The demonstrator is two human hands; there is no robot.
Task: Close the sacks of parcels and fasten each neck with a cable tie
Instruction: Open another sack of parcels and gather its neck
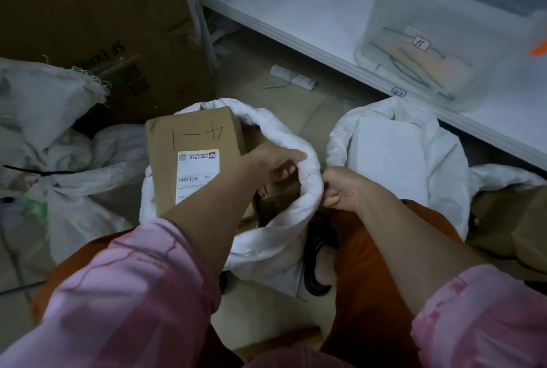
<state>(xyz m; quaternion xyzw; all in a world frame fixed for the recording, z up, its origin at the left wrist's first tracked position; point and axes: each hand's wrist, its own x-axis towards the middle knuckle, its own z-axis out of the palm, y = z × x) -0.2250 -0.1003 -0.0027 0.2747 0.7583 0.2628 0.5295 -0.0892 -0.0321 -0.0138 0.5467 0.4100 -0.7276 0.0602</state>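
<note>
Though dim, white sack (307, 166), rolled rim, seemingly woven

Both hands grip the rolled rim of the open white sack (307, 172): the left hand (276, 164) from inside, the right hand (340, 188) from outside. A cardboard parcel (192, 142) marked "4-1" stands in it. Left of it lies a tied sack (59, 190) with a black cable tie (38, 173); another open sack (399, 154) sits to the right.

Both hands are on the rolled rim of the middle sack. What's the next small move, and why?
Probably unroll the rim upward: the left hand and right hand grip it, but it sits cuffed low around the cardboard parcel, leaving no neck to gather for a tie.
</note>
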